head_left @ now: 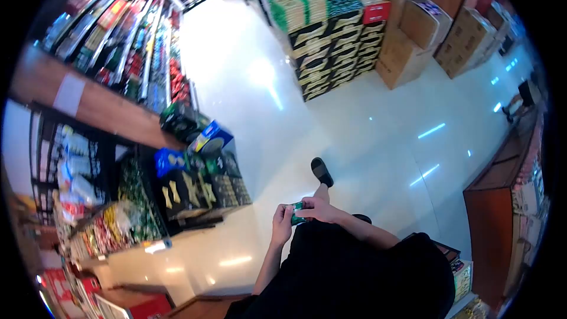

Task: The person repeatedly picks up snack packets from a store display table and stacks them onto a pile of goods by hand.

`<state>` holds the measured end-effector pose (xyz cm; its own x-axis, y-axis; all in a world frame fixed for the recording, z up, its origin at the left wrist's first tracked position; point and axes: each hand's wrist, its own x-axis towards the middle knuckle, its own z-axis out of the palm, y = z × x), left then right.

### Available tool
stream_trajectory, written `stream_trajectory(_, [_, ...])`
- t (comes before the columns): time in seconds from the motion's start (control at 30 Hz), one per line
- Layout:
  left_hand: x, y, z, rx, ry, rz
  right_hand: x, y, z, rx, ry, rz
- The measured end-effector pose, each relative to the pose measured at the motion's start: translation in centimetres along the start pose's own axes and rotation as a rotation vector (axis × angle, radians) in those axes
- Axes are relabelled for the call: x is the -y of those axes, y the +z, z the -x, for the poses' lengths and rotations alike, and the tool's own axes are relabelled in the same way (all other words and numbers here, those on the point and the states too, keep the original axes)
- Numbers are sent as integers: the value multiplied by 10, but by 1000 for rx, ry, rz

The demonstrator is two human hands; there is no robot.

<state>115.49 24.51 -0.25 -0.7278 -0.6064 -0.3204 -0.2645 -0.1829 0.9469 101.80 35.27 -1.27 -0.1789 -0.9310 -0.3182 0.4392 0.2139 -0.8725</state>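
Observation:
A small green packet (298,213) with some white on it is held in front of my body, between both hands. My left hand (282,225) is closed on its left edge, with the thumb on top. My right hand (317,208) pinches the packet from the right, fingers folded round it. Too little of the print shows to read what is inside. Below my hands lies the dark cloth of my own clothes (360,272), and a foot in a black slipper (321,172) is stretched forward on the floor.
Shiny pale floor (366,136) runs ahead. Stacked black-and-gold cartons (331,53) stand at the far side, beside brown cardboard boxes (407,47). Left are stocked shelves (127,41) and a display of black boxes (195,192). A wooden counter (490,224) stands right.

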Motion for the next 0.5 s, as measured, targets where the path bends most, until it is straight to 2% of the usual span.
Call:
stream_trajectory(0.17, [-21, 72, -140, 163, -55, 78, 30, -112, -48, -258, -49, -98])
stream_trajectory(0.3, [-79, 131, -248, 303, 20, -118, 97, -208, -82, -374, -26, -67])
stream_trajectory(0.33, [-97, 145, -272, 334, 27, -173, 115, -228, -87, -388, -58, -113])
stream_trajectory(0.37, [-111, 156, -296, 400, -6, -132, 135, -249, -93, -401, -99, -158])
stream_trajectory(0.43, [-134, 182, -340, 486, 64, -41, 183, -286, -101, -446, -171, -156])
stream_trajectory(0.5, [-158, 200, -373, 631, 14, -192, 206, -317, -106, -525, -230, -146])
